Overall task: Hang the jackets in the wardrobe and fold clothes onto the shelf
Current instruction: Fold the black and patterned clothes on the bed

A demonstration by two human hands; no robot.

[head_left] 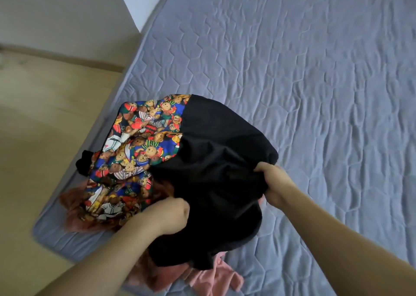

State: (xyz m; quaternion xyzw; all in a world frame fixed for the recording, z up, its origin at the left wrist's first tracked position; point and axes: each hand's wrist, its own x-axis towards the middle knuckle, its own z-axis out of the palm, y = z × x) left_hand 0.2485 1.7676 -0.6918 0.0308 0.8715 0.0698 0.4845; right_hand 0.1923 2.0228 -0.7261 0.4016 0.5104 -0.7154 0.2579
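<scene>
Lying on the near left corner of a bed with a grey-blue quilted cover (292,70), a heap of clothes is seen from the head view. On top of the heap a black jacket (216,151) is spread, and its sleeve part, printed with many coloured teddy bears (139,142), is turned to the left side. The black cloth is gripped by both hands. The left hand (168,214) is closed into a fist at the near left edge of the black cloth, beside the printed part; its fingers are curled tightly and a fold of the cloth is held inside them. The right hand (274,183) is placed at the right edge of the jacket, where the cloth is pinched between the curled fingers and the thumb, and the cloth is drawn up a little at this place. Under the jacket a rust-brown fuzzy garment (74,208) is partly seen at the left, and a pink garment (216,275) is seen at the near edge of the heap. Beside the bed a pale wooden floor (45,127) is visible, and a light wall (67,14) is behind it.
</scene>
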